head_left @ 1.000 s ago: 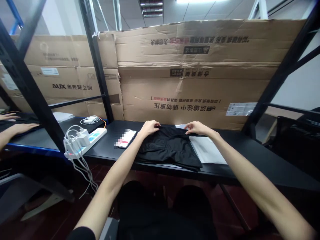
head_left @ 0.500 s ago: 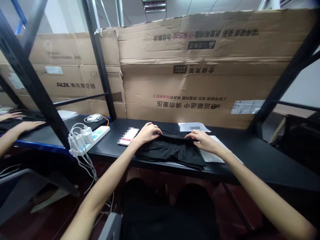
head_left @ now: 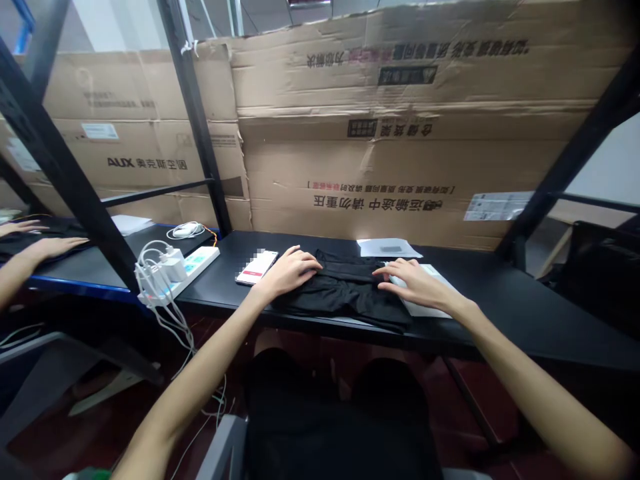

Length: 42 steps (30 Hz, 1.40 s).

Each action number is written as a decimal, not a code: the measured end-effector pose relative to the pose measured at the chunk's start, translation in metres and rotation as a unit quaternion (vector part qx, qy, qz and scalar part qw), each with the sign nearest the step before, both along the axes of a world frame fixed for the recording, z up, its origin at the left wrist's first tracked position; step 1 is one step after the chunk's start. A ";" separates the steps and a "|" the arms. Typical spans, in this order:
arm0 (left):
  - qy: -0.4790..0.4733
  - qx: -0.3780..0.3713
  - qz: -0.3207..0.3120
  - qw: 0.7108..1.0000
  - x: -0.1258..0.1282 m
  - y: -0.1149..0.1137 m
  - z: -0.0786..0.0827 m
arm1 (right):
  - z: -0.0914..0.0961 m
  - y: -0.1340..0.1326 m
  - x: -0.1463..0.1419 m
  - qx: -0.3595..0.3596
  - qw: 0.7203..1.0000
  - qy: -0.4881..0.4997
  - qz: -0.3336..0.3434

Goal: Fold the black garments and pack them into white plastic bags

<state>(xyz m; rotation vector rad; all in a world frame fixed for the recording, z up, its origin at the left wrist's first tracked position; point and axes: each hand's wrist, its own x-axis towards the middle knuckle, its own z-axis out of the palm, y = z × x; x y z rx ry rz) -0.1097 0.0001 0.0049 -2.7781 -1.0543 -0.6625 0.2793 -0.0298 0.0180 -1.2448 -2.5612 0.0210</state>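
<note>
From here I see the black cloth (head_left: 345,303) lying rumpled along the near edge of the table (head_left: 510,313). The left hand (head_left: 294,272) rests on its left side, fingers loosely bent, unclenched. The right hand (head_left: 413,283) is relaxed too, fingertips at the cloth's right, palm above a white packet (head_left: 425,311). A phone (head_left: 257,268) lies left of the hands; farther back, paper (head_left: 389,248), then upright cardboard (head_left: 400,157).
</note>
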 end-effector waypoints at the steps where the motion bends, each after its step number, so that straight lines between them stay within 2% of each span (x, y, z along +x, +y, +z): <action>1: -0.016 0.008 -0.007 1.000 -0.005 -0.009 0.000 | 0.002 -0.007 0.000 -0.002 1.000 0.003 0.005; 6: -0.034 -0.007 -0.020 0.999 -0.046 -0.054 -0.003 | 0.007 -0.046 0.001 -0.015 0.999 -0.022 0.040; 9: -0.013 -0.025 -0.005 1.000 -0.069 -0.067 -0.009 | 0.002 -0.061 0.003 -0.026 0.998 -0.035 0.037; 13: 0.000 -0.035 0.004 0.999 -0.084 -0.068 -0.016 | -0.005 -0.067 0.006 -0.024 0.999 -0.029 0.025; 22: -0.004 -0.018 0.005 1.000 -0.091 -0.064 -0.020 | -0.005 -0.075 0.006 -0.005 1.000 -0.017 0.012; 27: -0.019 0.023 0.023 0.999 -0.091 -0.061 -0.021 | -0.012 -0.072 0.012 0.001 1.000 0.012 -0.028; 34: -0.072 0.026 0.109 0.991 -0.082 -0.058 -0.017 | -0.018 -0.057 0.018 0.033 0.989 0.125 -0.067; 38: -0.119 0.015 0.149 0.982 -0.072 -0.044 -0.010 | -0.016 -0.039 0.015 0.062 0.976 0.187 -0.095; 42: -0.144 -0.015 0.197 0.970 -0.061 -0.020 0.003 | -0.012 -0.008 0.012 0.092 0.961 0.225 -0.130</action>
